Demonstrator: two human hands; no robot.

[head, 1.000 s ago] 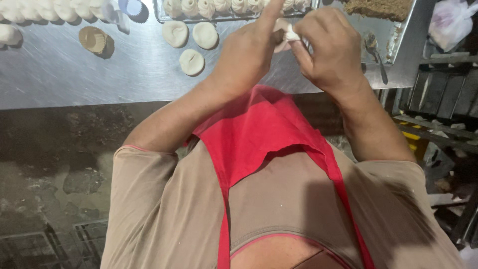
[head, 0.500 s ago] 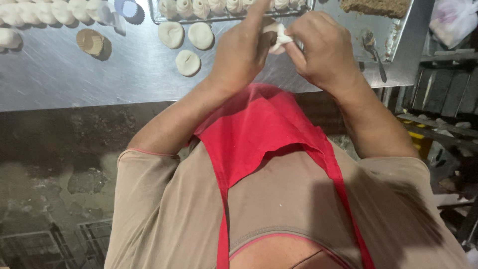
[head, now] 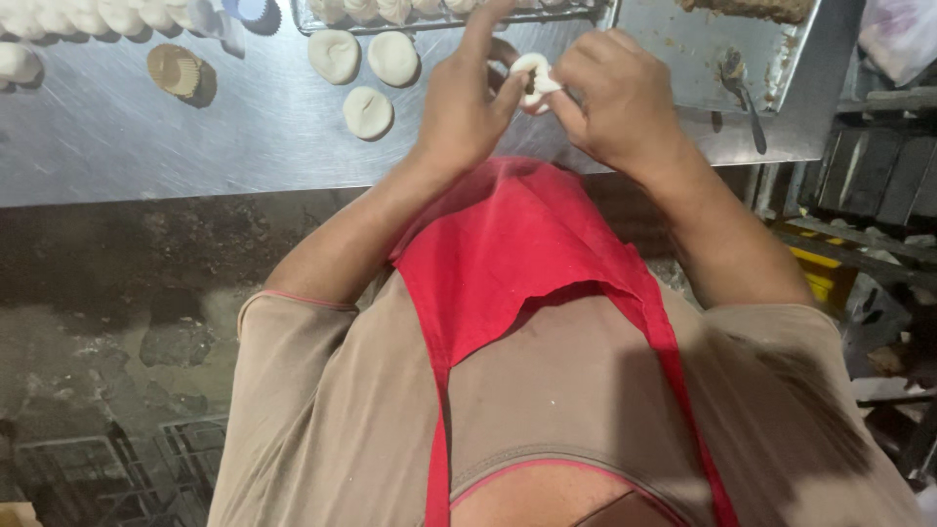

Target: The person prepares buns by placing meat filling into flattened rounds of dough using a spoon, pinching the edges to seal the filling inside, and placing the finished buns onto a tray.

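Over the half second before this moment, both hands drew slightly toward the body and the dough piece (head: 535, 78), held nearly shut earlier, showed a dark filling in its open centre. Seen from the head camera, the left hand (head: 459, 107) cupped the dough from the left, thumb pressed against its rim and forefinger raised straight. The right hand (head: 620, 102) pinched the opposite edge, fingers curled close around it. The dough sat between the two hands, held above the near edge of the steel table (head: 195, 137). The change suggested the wrapper was being worked around the filling, not yet sealed. Three flattened dough rounds (head: 368, 110) lay on the table just left of the hands. A paper cup (head: 175, 69) stood further left, a spoon (head: 737, 83) to the right.
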